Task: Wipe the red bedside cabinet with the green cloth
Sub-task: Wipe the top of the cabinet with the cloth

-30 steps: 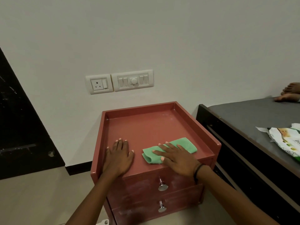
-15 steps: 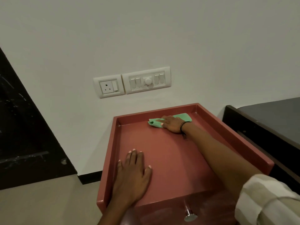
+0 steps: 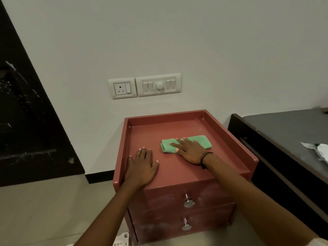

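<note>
The red bedside cabinet (image 3: 142, 132) stands against the white wall, with a raised rim on three sides and two drawers with metal knobs in front. A folded green cloth (image 3: 202, 140) lies on the middle right of its top. My right hand (image 3: 190, 151) presses flat on the cloth, fingers spread, covering its middle. My left hand (image 3: 142, 166) rests flat on the front left of the top, fingers apart, holding nothing.
A dark bed frame with a grey surface (image 3: 284, 132) stands close on the right, with a white packet (image 3: 319, 151) on it. A socket and switch plate (image 3: 144, 87) sit on the wall above. A black panel (image 3: 26, 121) is at the left.
My right hand has pulled the cloth from the back edge of the top toward the middle. My left hand has stayed flat at the front left.
</note>
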Demonstrator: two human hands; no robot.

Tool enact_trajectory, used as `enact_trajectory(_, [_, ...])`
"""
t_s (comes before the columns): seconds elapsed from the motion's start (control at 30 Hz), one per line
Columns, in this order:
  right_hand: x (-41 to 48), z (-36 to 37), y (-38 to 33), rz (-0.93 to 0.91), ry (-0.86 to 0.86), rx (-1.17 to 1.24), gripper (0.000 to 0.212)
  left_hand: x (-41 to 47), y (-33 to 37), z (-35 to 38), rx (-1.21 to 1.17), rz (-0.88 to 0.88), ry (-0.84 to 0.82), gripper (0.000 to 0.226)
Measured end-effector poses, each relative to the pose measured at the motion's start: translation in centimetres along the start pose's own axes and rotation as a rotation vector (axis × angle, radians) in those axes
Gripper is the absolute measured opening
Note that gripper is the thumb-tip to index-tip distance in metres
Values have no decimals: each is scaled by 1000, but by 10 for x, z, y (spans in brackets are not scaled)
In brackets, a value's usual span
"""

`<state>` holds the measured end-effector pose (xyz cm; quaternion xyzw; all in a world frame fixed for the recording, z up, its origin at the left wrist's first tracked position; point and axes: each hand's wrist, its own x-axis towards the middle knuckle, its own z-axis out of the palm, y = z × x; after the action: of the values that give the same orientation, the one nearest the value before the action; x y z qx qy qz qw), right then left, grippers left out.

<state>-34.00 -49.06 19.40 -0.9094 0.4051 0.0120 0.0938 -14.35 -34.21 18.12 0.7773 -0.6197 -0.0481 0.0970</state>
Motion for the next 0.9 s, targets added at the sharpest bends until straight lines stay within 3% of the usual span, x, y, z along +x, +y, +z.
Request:
enact_trajectory(0.23, [-103,22,-13,-55,69,33,46,-2,5,-7,-7,-22,-50,66])
enact_trajectory(0.37, [-119,19,-14,-57,84,74,47,10,22,-8,-26,39,-73,61])
enact_trajectory(0.47, [-114,20,-4,26,155,90,51,19,41,-6,-37,103,-104,62])
enact_trajectory(0.6, [-107,25,21,196,295,-64,69,22,47,3,-81,106,-53,61])
enact_trajectory(0.7, [-88,21,31,192,222,-19,51,23,45,7,-73,117,-33,61])
enact_trajectory(0.9, [15,-8,71,179,110,-24,52,28,46,14,-34,120,-9,63])
